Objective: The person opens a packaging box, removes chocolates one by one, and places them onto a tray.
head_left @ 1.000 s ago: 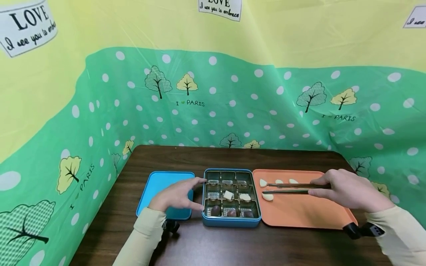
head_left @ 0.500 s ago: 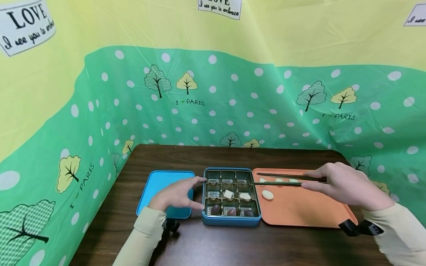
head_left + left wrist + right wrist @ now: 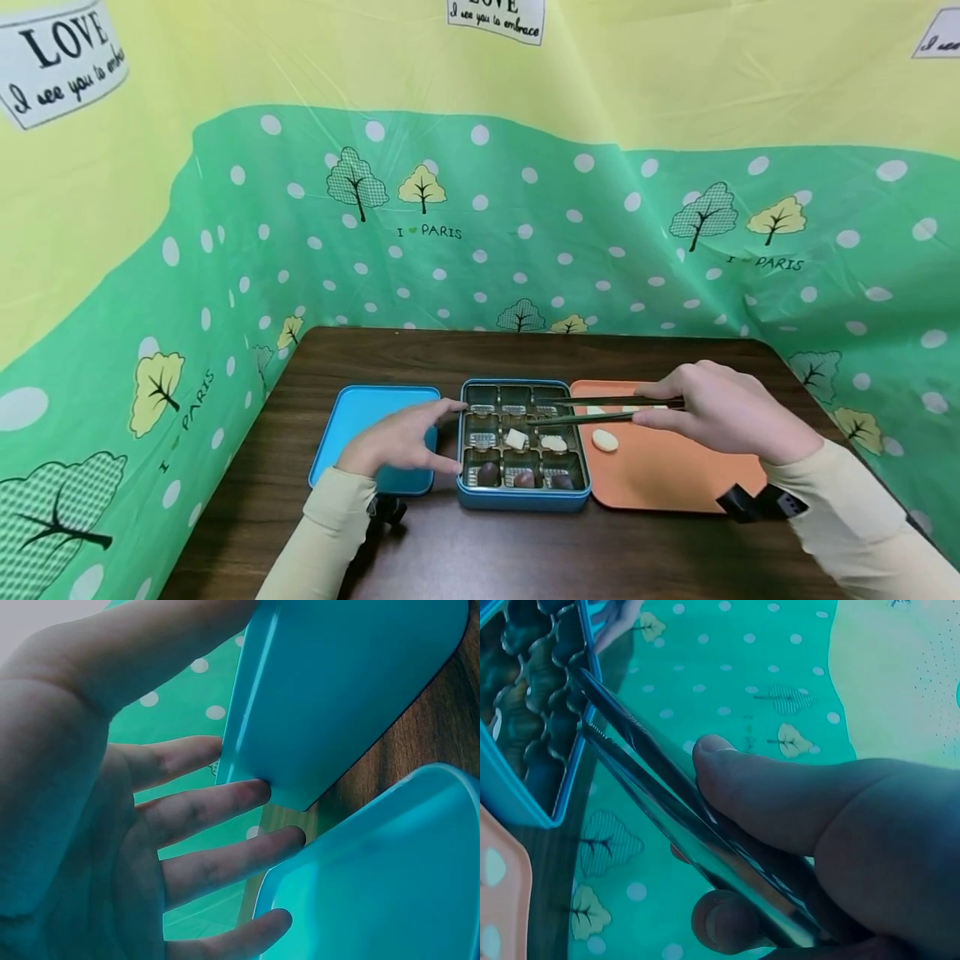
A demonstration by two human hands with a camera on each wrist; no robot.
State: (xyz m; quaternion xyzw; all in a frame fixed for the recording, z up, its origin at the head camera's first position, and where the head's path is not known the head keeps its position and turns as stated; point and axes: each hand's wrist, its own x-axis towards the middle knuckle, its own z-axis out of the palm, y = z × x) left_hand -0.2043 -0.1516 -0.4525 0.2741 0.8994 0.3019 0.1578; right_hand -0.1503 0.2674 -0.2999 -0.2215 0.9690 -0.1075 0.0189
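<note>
My right hand point(image 3: 716, 408) pinches long metal tweezers point(image 3: 592, 417) between thumb and fingers. Their serrated tips stand apart over the right side of a blue tin point(image 3: 521, 500), with nothing visible between them. The tin has a dark divided insert; dark brown pieces point(image 3: 487, 474) fill its front row. In the middle row lie a white block point(image 3: 516, 439) and a white piece point(image 3: 553, 443). My left hand point(image 3: 393, 437) spans the tin's left side, thumb near its front corner. The left wrist view shows its fingers point(image 3: 206, 811) fairly straight, beside the tin's blue wall point(image 3: 352, 682).
An orange tray point(image 3: 667, 483) sits right against the tin and bears several white rounded pieces, one an oval point(image 3: 604, 440) near its left edge. Left of the tin lies a blue lid point(image 3: 375, 402), partly under my left hand. Patterned cloth point(image 3: 450, 275) hangs behind the brown table point(image 3: 487, 550).
My right hand has moved left, carrying the tweezers from above the tray's white pieces to over the tin. My left hand stays in place, and the tin's contents look the same.
</note>
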